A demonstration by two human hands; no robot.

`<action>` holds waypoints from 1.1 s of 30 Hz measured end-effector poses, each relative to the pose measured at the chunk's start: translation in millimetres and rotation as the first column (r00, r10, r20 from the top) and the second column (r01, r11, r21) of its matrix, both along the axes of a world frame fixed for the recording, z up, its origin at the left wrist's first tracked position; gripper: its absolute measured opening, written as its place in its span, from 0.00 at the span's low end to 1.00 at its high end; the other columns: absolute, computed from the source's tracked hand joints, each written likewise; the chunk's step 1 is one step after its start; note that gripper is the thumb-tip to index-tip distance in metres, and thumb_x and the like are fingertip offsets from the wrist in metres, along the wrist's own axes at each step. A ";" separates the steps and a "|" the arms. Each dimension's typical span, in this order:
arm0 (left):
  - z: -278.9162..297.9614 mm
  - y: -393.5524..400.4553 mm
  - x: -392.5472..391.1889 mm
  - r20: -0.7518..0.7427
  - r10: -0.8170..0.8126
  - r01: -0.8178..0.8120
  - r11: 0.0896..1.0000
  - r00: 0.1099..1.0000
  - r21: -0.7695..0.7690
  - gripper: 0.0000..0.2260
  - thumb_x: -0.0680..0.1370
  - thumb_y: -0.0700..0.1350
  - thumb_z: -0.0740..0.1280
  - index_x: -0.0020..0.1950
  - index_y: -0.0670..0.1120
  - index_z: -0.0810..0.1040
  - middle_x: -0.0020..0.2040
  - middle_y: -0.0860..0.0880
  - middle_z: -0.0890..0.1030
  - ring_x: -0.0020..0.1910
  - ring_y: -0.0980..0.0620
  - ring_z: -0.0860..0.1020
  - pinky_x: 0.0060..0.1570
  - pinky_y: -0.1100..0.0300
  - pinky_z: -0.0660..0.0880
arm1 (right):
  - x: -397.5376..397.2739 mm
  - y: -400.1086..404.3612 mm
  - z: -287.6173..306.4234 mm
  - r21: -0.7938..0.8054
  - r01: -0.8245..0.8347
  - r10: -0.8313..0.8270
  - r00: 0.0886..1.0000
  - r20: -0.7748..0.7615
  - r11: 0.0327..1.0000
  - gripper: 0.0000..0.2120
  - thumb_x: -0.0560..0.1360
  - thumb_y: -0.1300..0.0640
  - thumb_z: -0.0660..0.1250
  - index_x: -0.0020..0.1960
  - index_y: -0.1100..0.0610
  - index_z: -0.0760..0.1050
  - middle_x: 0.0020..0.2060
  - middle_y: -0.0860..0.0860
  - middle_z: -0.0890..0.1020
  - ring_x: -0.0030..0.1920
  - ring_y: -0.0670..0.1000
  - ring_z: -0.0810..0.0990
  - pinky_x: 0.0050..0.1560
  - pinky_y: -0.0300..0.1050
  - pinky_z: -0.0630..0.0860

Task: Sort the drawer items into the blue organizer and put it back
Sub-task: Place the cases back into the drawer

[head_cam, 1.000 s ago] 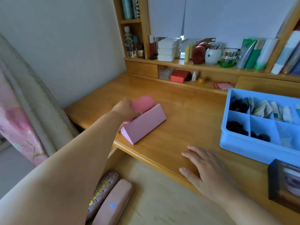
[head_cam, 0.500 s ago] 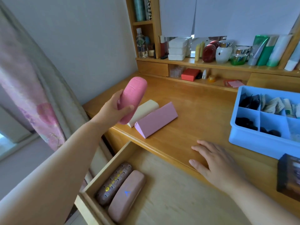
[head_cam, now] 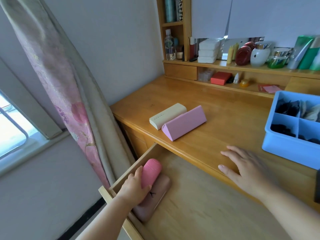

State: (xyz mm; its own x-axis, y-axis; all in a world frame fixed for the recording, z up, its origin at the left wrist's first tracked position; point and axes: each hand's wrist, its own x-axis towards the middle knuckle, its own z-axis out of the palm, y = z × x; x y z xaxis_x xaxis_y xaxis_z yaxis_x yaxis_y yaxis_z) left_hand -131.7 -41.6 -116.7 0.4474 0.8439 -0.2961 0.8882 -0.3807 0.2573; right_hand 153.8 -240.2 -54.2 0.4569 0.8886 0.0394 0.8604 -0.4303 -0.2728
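My left hand [head_cam: 133,188] grips a rounded pink case [head_cam: 151,174] inside the open wooden drawer [head_cam: 199,205], at its left end, on top of a dusty-pink case [head_cam: 155,201]. The brown case seen earlier is hidden. My right hand [head_cam: 245,168] lies flat and open on the desk's front edge. The blue organizer [head_cam: 285,149] stands on the desk at the right, with dark items and small packets in its compartments. A cream case [head_cam: 167,115] and a pink triangular case [head_cam: 184,122] lie side by side on the desk [head_cam: 216,108].
A floral curtain [head_cam: 69,101] hangs at the left, close to the drawer's corner. The back shelf [head_cam: 242,66] holds bottles, jars, white boxes and a red box [head_cam: 220,78]. A dark object [head_cam: 317,186] sits at the right edge.
My left hand lifted the pink case off the desk and carried it down into the drawer, onto the cases at its left end. The right hand stayed on the desk edge.
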 end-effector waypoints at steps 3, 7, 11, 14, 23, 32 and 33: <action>-2.9 -0.2 1.2 -0.099 -0.090 0.114 0.954 0.991 0.278 0.34 0.73 0.59 0.63 0.75 0.47 0.56 0.71 0.47 0.61 0.68 0.45 0.65 0.67 0.53 0.66 | 0.8 -0.9 -1.2 0.000 0.001 -0.001 1.000 0.007 1.000 0.30 0.73 0.31 0.48 0.71 0.42 0.64 0.73 0.39 0.60 0.72 0.45 0.59 0.68 0.42 0.60; -5.0 2.4 5.2 -0.179 -0.396 0.433 0.855 0.900 0.285 0.32 0.78 0.53 0.61 0.77 0.59 0.47 0.79 0.50 0.44 0.77 0.47 0.47 0.75 0.49 0.48 | 0.4 -0.6 -1.4 0.018 0.000 0.000 1.000 0.003 1.000 0.35 0.69 0.29 0.43 0.70 0.42 0.65 0.72 0.40 0.61 0.71 0.45 0.60 0.67 0.43 0.62; -3.7 11.5 4.8 -0.195 -0.352 0.387 0.904 0.916 0.184 0.31 0.78 0.44 0.56 0.77 0.60 0.46 0.79 0.51 0.42 0.77 0.48 0.48 0.74 0.49 0.56 | 1.2 0.2 -0.9 -0.001 -0.007 0.007 1.000 0.021 1.000 0.36 0.69 0.29 0.42 0.71 0.43 0.64 0.73 0.40 0.61 0.72 0.45 0.60 0.68 0.43 0.62; -7.6 16.3 -7.4 -0.188 -0.295 0.334 0.914 0.937 0.232 0.33 0.78 0.43 0.57 0.78 0.56 0.44 0.79 0.48 0.44 0.77 0.46 0.51 0.74 0.51 0.58 | 1.7 0.5 -1.8 -0.007 -0.007 0.007 1.000 0.021 1.000 0.36 0.69 0.29 0.41 0.71 0.42 0.63 0.73 0.40 0.60 0.72 0.45 0.60 0.68 0.43 0.62; -11.1 22.1 11.7 -0.289 -0.505 0.576 0.769 0.813 0.276 0.40 0.74 0.46 0.63 0.75 0.63 0.39 0.77 0.54 0.35 0.77 0.50 0.40 0.75 0.48 0.41 | 2.5 1.6 -3.3 -0.007 -0.011 0.011 1.000 0.022 1.000 0.37 0.68 0.29 0.40 0.71 0.42 0.63 0.73 0.40 0.60 0.72 0.45 0.60 0.68 0.42 0.61; -11.3 35.1 26.6 -0.312 -0.524 0.609 0.655 0.792 0.447 0.17 0.81 0.46 0.57 0.69 0.50 0.69 0.72 0.49 0.66 0.74 0.47 0.60 0.76 0.52 0.52 | 3.3 0.1 -5.0 0.027 -0.011 0.010 1.000 0.020 1.000 0.37 0.68 0.29 0.41 0.70 0.42 0.65 0.72 0.39 0.61 0.71 0.44 0.60 0.67 0.41 0.61; -12.8 32.9 24.7 -0.294 -0.523 0.598 0.651 0.800 0.468 0.17 0.81 0.47 0.58 0.70 0.50 0.70 0.73 0.49 0.66 0.74 0.47 0.61 0.75 0.51 0.50 | 3.1 0.2 -5.3 0.028 -0.008 0.008 1.000 0.016 1.000 0.37 0.68 0.28 0.41 0.70 0.42 0.64 0.72 0.39 0.61 0.71 0.44 0.60 0.67 0.41 0.61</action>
